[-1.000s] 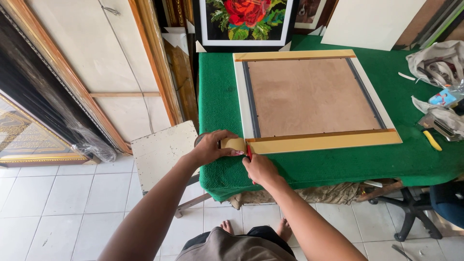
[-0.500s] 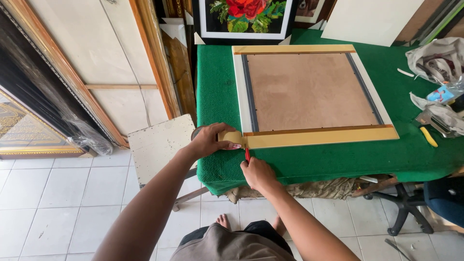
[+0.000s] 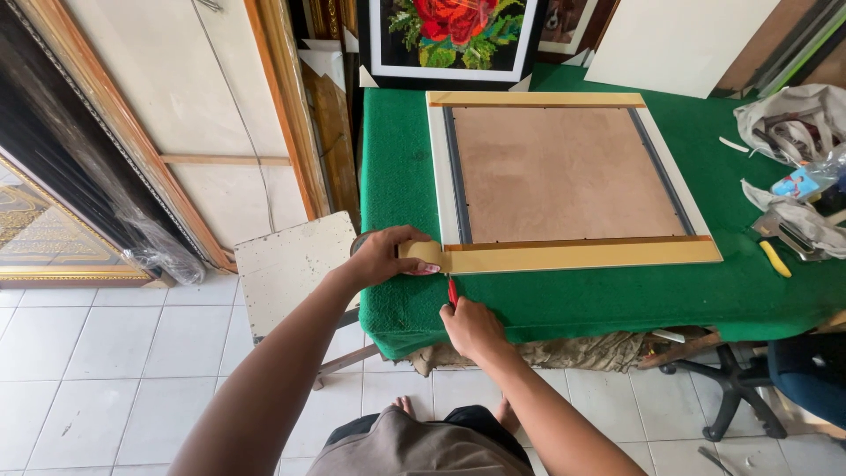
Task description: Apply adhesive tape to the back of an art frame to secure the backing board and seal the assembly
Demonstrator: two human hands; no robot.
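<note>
Our left hand [image 3: 388,256] grips the light, sticky tan tape roll [image 3: 421,253] at the pale frame's [image 3: 438,167] near-left corner; our right hand [image 3: 471,328] pinches a thin red-handled cutter [image 3: 452,291].

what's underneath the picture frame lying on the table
The face-down frame rests on a green cloth that covers the table. Brown tape runs along its near edge. The tabletop beneath the cloth and the frame's front are hidden.

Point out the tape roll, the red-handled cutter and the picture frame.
tape roll [image 3: 421,253], head view, on its tan outer band.
red-handled cutter [image 3: 452,290], head view, on the red handle.
picture frame [image 3: 564,174], head view, on its brown backing board.
</note>
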